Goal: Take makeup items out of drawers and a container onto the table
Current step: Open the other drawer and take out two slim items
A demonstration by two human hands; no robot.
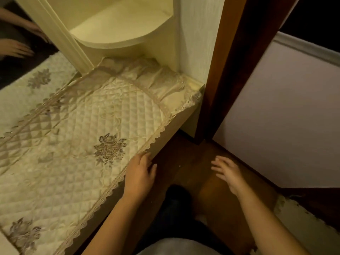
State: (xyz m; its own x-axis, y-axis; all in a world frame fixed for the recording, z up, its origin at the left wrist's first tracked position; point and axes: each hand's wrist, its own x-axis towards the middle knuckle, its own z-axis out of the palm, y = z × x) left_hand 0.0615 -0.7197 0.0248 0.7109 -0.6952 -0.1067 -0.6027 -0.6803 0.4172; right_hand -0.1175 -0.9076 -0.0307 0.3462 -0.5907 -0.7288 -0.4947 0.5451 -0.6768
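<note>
grey clothing (165, 247) of the person fills the bottom edge of the view, and both bare forearms reach forward from it. left hand (140, 172): fingers relaxed and lying close together, holding nothing, fingertips touching the lace trim (160, 129) at the front edge of the surface (176, 126). judged purpose: to locate that edge before reaching below it. right hand (228, 172): fingers spread, palm down, holding nothing, hanging in the air over the dark wooden floor (193, 159), well apart from the surface and free for the next reach. a quilted cloth (82, 144) with embroidered flowers covers the surface from the mirror (18, 76) at the left to the right-hand corner. it probably protects the top and gives items a soft landing. a cream corner shelf (117, 32) stands above the far corner. a dark wooden door frame (230, 70) runs down just beside it, with a pale wall (285, 116) to its right. makeup items: none in view, on the cloth or in either hand. drawers and container: not visible. any drawer fronts would sit below the front edge, hidden at this angle. judged status: task at its start, nothing set out yet. next requirement: lower the hands under the edge and find a drawer pull.
</note>
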